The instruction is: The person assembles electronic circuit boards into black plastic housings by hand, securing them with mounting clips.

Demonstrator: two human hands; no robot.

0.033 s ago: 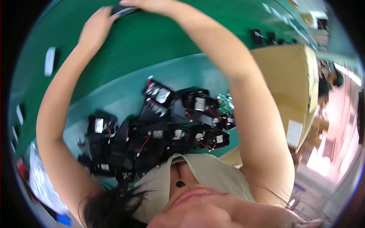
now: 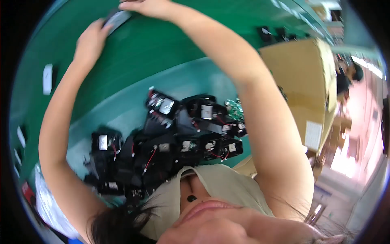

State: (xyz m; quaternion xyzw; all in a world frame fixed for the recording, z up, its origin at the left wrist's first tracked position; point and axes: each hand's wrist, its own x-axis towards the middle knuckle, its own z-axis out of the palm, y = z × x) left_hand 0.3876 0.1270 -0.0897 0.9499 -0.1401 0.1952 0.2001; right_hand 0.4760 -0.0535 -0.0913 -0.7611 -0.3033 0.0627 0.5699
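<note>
A flat dark piece with a pale grey face (image 2: 118, 20) is held at the top of the view, over the green mat. My left hand (image 2: 89, 44) grips its near-left end, the thumb lying along the edge. At the other end, the fingers of my right hand (image 2: 151, 7) are closed on its far-right corner. Motion blurs the piece, and the picture's upper edge partly cuts off my right fingers. Close to my left forearm, a slim white-topped piece (image 2: 48, 79) rests on the mat.
Black plastic housings (image 2: 162, 148) with red wires and silvery parts are heaped near my body. Green circuit boards (image 2: 234, 109) lie beside them. A large cardboard box (image 2: 292, 77) stands at my right, dark pieces (image 2: 265, 34) beyond it. Clear plastic wrap (image 2: 48, 203) lies lower left.
Both hands and the held piece have shifted left, my left hand also nearer, and more of the pale face shows. The whole view has turned slightly.
</note>
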